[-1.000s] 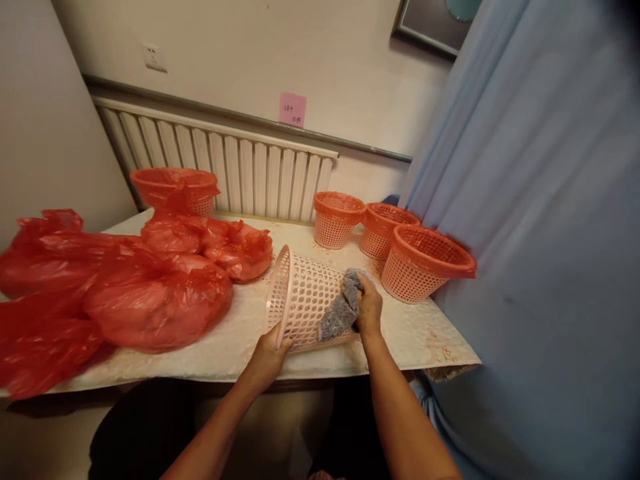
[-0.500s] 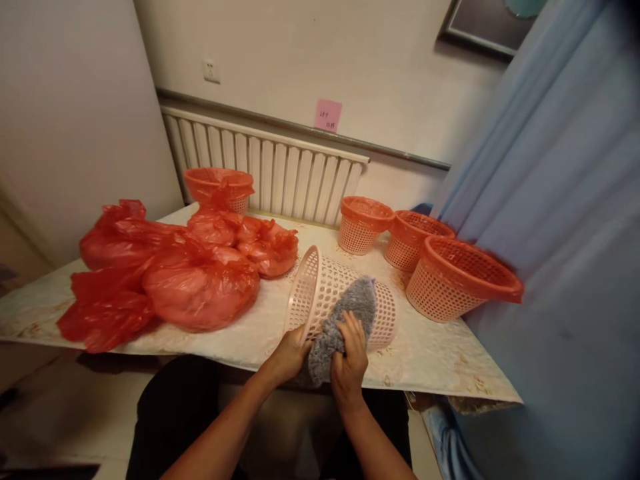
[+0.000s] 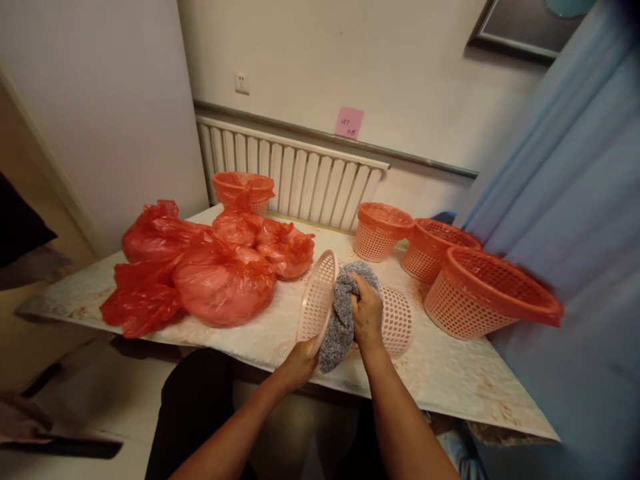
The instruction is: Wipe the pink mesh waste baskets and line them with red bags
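A pale pink perforated plastic basket [image 3: 397,321] lies on its side on the table, its mouth facing left. My left hand [image 3: 299,363] is closed on the near part of its rim. With my right hand [image 3: 367,313] I grip a grey cloth [image 3: 341,327] and press it against the basket's outer side, close to the rim. The cloth is bunched under my fingers and hangs down toward the table's front edge. It covers much of the basket's middle.
Several knotted red plastic bags [image 3: 225,287], full, sit on the left of the table [image 3: 480,393]. Behind them stands a red-lined basket [image 3: 243,187]. Three more lined baskets [image 3: 465,303] stand at right beside a blue curtain [image 3: 590,220]. Part of another person [image 3: 23,233] shows at far left.
My right hand has moved the cloth up and toward the basket's rim, bunching it more. The left hand still holds the rim. The view has shifted left, and another person appears at left.
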### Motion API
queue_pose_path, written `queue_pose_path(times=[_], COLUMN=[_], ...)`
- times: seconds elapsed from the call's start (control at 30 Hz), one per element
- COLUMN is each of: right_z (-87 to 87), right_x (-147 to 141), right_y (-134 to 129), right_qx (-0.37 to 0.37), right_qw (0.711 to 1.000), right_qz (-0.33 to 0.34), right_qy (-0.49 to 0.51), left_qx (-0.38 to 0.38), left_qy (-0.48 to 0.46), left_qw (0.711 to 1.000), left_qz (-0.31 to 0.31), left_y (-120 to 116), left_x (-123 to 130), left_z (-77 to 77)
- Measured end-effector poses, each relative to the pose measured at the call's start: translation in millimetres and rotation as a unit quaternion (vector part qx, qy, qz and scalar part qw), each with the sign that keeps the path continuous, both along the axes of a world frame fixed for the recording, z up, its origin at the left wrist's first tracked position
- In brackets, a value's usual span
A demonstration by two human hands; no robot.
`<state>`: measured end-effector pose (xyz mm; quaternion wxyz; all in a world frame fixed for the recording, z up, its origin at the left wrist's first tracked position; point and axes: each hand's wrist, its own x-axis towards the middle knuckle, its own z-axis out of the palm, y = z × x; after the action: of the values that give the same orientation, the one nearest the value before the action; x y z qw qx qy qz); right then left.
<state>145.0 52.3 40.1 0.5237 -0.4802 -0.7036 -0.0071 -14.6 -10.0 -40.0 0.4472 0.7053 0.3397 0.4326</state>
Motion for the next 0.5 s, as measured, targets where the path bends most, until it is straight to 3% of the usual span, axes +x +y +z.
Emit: queue_pose_path(times=[0.17, 0.3, 0.37, 0.5], right_z=[-16.2, -24.4, -25.1, -21.0], right_x=[2, 4, 7, 15], right_y=[-7, -11, -10, -6], right_qx=[0.012, 0.027, 0.038, 0.044], right_qw=[1.0, 0.999, 0.999, 0.998], right_qz=[0.008, 0.011, 0.012, 0.026], right_qy=[0.024, 0.018, 0.002, -0.04], left_qx=[-0.054, -0.095, -0.097, -0.066], left_qy=[-0.032, -0.139, -0.169, -0.144], left_qw=[0.998, 0.986, 0.98, 0.987], left_qz=[-0.004, 0.009, 0.029, 0.035], left_y=[-2, 6, 10, 14], left_x=[10, 29, 35, 36], left_z=[11.8, 32.3, 42.7, 54.8])
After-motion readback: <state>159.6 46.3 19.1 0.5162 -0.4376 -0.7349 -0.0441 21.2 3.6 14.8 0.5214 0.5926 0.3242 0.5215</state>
